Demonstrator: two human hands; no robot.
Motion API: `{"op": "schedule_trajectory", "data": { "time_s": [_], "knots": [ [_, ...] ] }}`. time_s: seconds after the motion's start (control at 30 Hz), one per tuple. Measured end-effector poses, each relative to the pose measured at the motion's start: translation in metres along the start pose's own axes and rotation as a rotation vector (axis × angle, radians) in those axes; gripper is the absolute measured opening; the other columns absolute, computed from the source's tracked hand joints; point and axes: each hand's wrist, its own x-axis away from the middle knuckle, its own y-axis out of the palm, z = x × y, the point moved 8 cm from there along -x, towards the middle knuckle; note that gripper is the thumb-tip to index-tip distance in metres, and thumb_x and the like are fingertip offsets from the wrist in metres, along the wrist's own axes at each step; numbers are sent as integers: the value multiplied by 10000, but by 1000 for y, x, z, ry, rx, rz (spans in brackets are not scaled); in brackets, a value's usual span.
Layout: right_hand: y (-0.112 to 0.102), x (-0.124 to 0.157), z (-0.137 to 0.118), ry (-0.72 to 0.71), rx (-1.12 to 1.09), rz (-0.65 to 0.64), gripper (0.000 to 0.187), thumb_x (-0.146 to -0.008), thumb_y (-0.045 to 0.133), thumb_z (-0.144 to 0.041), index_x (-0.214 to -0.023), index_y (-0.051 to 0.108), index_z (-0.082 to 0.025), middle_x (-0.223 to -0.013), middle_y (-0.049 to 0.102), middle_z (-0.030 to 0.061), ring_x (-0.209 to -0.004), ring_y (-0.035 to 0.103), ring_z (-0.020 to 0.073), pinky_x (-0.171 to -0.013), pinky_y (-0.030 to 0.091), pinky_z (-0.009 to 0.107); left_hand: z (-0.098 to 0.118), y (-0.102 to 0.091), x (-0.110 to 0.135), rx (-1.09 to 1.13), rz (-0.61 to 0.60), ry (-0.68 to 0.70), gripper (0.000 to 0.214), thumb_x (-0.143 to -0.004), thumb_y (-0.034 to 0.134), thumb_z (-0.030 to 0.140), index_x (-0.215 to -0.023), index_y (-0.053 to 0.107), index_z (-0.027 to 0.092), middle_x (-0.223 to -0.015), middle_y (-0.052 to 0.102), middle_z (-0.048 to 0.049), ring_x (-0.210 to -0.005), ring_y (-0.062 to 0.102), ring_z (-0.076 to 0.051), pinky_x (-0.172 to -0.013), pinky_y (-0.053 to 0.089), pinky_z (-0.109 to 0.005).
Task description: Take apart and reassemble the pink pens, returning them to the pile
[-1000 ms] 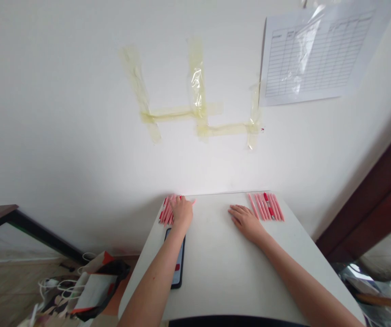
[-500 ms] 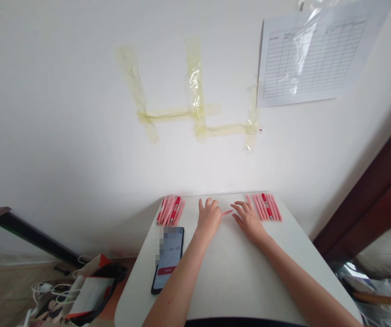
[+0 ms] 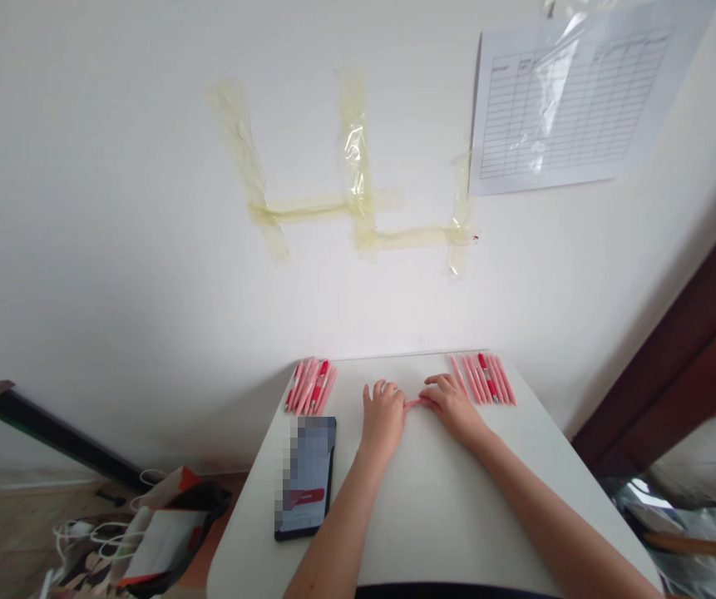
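Observation:
My left hand [image 3: 382, 413] and my right hand [image 3: 451, 404] meet at the far middle of a small white table [image 3: 432, 507]. Both hold one pink pen [image 3: 413, 403] between them, fingers curled round its ends. A pile of pink and red pens [image 3: 310, 385] lies at the far left corner. A neat row of pink pens [image 3: 483, 378] lies at the far right, just beyond my right hand.
A phone [image 3: 305, 477] with a lit screen lies on the table's left side beside my left forearm. The table stands against a white wall with old tape strips [image 3: 358, 191] and a printed sheet [image 3: 566, 100]. Bags and cables [image 3: 145, 532] lie on the floor at left.
My left hand left the left pile with a pen and moved to the middle. My right hand came over and closed on the pen's other end.

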Motion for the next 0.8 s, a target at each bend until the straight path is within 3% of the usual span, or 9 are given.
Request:
{"op": "schedule_trajectory", "data": {
  "time_s": [0.2,0.37,0.6,0.8],
  "knots": [
    [1,-1,0,8,6,-27,228,-987,545,-252,-1136,717,-250,-1209,635,113,-1194,550,276,-997,531,473,-11,4,6,12,24,-76,225,-968,474,235,-1039,685,269,-1259,643,-59,-1350,444,-265,-1216,249,-610],
    [0,-2,-1,18,-11,-48,167,-973,562,-217,-1066,701,-219,-1173,644,106,-1160,556,261,-978,522,436,-11,3,8,53,82,-94,171,-945,535,235,-1008,694,256,-1258,638,-61,-1350,443,-274,-1214,261,-613],
    [-4,-2,4,43,-65,12,105,-948,572,-158,-996,648,-212,-1093,656,87,-1075,566,258,-932,506,429,-21,-10,9,72,202,-150,80,-844,689,199,-902,722,243,-1239,645,-54,-1295,471,-301,-1183,290,-631],
    [-9,-1,3,33,-53,53,97,-967,565,-187,-1022,637,-222,-1066,658,74,-1042,576,253,-897,504,409,-22,-15,10,112,253,-115,113,-866,647,173,-886,731,247,-1198,649,-53,-1239,486,-280,-1162,311,-603]
  ]
}}
